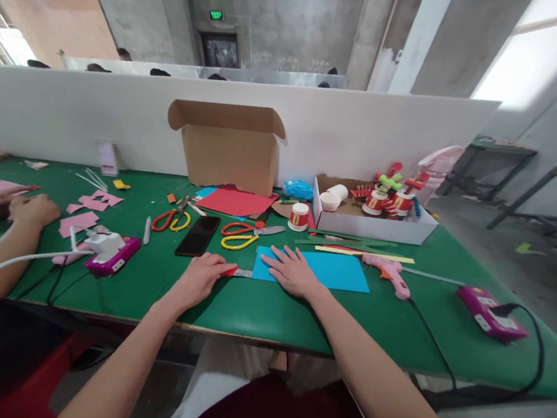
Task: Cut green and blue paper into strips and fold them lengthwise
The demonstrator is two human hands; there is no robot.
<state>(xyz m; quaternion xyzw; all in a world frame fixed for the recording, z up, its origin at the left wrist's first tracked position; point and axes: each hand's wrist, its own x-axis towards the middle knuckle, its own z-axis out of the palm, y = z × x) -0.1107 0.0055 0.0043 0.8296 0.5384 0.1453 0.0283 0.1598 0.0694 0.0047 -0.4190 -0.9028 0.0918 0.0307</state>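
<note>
My left hand (pixel 200 277) is closed on a red-handled utility knife (pixel 242 273) at the table's near side. Its silver blade points right and meets the left edge of a blue paper sheet (pixel 342 271). Flat on the left part of that sheet lies my right hand (pixel 295 273), fingers spread and holding nothing. Two pairs of scissors (pixel 239 239) with red and yellow handles lie beyond my hands. A black phone (pixel 198 235) rests just past my left hand.
A pink glue gun (pixel 389 274) with a cord lies right of the sheet, near a purple power box (pixel 492 315). A white tray (pixel 381 230) holds paper-cup figures. A paper cup (pixel 299 217) stands before it. At left are a co-worker's hands (pixel 32 209) and another purple box (pixel 116 259).
</note>
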